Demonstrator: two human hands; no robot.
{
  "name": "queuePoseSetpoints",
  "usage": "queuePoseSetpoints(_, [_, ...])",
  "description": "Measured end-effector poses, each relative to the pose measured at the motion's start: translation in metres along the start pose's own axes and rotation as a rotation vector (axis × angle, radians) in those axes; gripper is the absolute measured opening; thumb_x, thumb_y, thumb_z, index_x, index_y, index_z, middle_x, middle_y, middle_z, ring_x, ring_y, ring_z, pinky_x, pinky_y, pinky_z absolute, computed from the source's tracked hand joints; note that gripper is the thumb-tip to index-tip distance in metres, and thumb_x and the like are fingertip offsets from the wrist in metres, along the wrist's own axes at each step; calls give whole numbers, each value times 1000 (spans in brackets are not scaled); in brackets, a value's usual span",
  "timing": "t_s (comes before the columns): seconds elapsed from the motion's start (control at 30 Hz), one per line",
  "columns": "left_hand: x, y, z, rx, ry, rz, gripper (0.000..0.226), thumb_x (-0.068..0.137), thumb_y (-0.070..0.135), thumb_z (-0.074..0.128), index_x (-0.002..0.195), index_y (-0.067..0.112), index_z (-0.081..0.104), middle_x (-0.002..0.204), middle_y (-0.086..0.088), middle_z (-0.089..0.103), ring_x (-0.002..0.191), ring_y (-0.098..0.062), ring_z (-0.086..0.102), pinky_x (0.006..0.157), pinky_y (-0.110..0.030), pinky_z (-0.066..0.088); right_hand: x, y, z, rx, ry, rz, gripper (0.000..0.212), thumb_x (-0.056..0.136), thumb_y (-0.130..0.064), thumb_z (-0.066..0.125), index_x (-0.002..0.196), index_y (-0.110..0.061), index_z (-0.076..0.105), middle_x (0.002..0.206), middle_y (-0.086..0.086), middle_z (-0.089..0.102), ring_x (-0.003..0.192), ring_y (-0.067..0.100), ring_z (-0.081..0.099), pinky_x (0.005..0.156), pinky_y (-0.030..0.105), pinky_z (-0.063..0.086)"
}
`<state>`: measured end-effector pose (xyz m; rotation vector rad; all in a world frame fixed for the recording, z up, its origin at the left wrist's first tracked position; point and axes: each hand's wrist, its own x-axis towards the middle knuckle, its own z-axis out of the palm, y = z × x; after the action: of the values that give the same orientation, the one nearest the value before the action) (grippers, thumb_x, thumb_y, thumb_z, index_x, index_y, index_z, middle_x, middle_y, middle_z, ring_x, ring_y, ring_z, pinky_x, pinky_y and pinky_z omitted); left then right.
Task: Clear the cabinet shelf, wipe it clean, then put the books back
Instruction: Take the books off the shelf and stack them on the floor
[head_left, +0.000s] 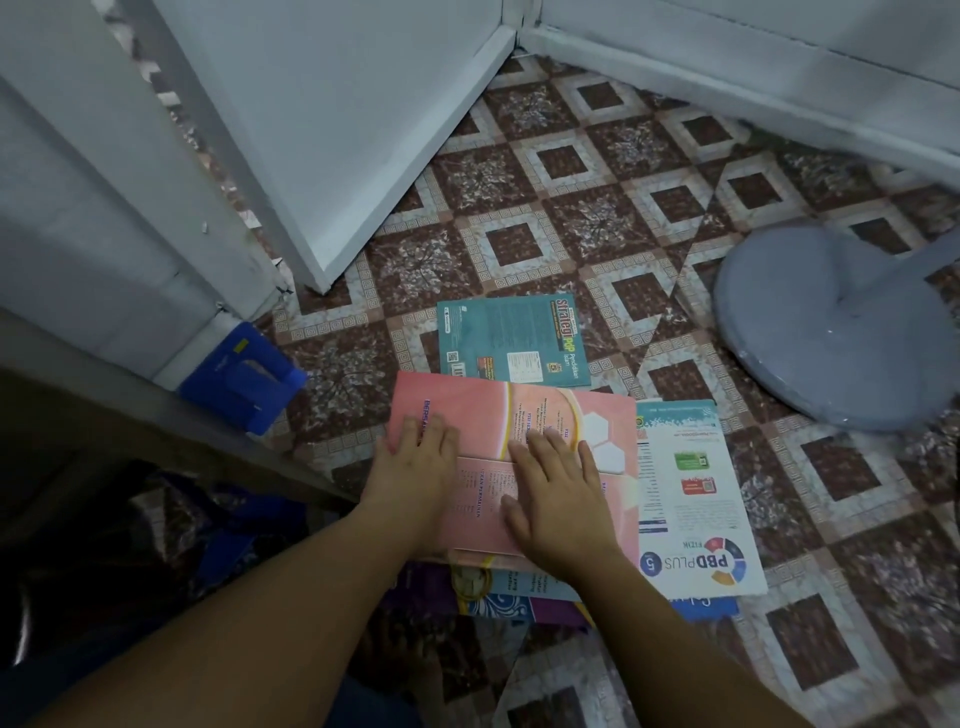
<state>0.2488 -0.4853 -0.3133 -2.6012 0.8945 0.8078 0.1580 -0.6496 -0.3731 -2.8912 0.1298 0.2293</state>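
Left hand (415, 460) and right hand (556, 493): fingers straight, flat on pink book (545, 410), gripping nothing. Teal book (511, 338) at 12 o'clock on floor (571, 208). Judged: shelf cleared, books not yet returned, wiping unverifiable.

A pink softcover book (545, 415) lies flat on top of a loose pile on the patterned tile floor (571, 208). A teal paperback (511, 338) lies flat just beyond it, its near edge under the pink cover. A white "PBD PLUS" paperback (696, 499) lies flat at the right, and blue and purple covers (519, 603) show beneath the near edge.
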Motion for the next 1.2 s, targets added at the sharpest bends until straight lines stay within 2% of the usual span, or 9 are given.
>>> queuePoseSetpoints(0.1, [-11,-5,0,4,9,-15,115,68,50,79,149,10,8,155,-14,8,145,-39,5,115,-55,20,-5,-7,-5,-29,-98,-37,88,78,-66,41,150,-18,29,159,10,21,148,29,12,118,51,-3])
queuePoseSetpoints(0.2, [-17,-4,5,15,35,2,107,71,46,78,148,9,13,152,-15,13,143,-37,9,115,-52,22,-25,-11,-1,-91,-150,-116,108,65,-75,47,151,-14,27,158,13,23,146,33,19,114,55,7])
queuePoseSetpoints(0.3, [-17,-2,9,-4,28,54,101,73,37,77,148,11,14,154,-14,11,144,-33,9,116,-49,22,-44,-12,18,-172,-209,-182,130,46,-79,63,152,-12,26,156,16,25,144,36,21,112,57,11])
queuePoseSetpoints(0.43, [-15,-8,12,-33,-29,68,97,76,31,76,149,16,14,157,-12,1,145,-35,5,116,-51,22,-52,-14,30,-249,-289,-157,152,30,-75,79,155,-17,14,157,22,17,143,43,14,114,64,1])
queuePoseSetpoints(0.6, [-7,-12,18,-122,-127,62,101,80,27,74,153,20,4,159,-8,-17,147,-36,0,117,-50,19,-45,-23,35,-284,-296,-116,147,31,-53,89,155,-25,15,155,24,19,140,48,19,107,71,2])
queuePoseSetpoints(0.8, [5,-18,14,-135,-98,42,109,77,26,77,153,22,-1,159,-6,-20,148,-34,-2,118,-50,19,-45,-17,41,-262,-274,-157,144,29,-62,85,152,-16,25,155,23,21,139,50,22,106,72,17])
queuePoseSetpoints(1.0, [10,-16,5,-128,-120,73,109,75,25,77,153,24,0,159,-5,-20,148,-30,-4,118,-48,17,-33,11,29,-213,-189,-265,112,47,-45,82,147,-14,40,151,16,38,136,42,37,108,60,30])
queuePoseSetpoints(1.1, [13,-17,7,-112,-137,103,102,79,23,73,154,24,4,161,-5,-14,148,-28,3,118,-47,19,-20,20,21,-171,-186,-259,98,46,-45,83,135,-15,56,142,12,51,128,33,51,101,52,45])
queuePoseSetpoints(1.2, [13,-15,14,-103,-232,122,96,82,28,71,153,24,7,160,-6,11,144,-26,21,116,-45,24,-12,26,17,-153,-196,-271,91,42,-53,83,124,-20,65,127,6,64,111,26,64,89,45,53])
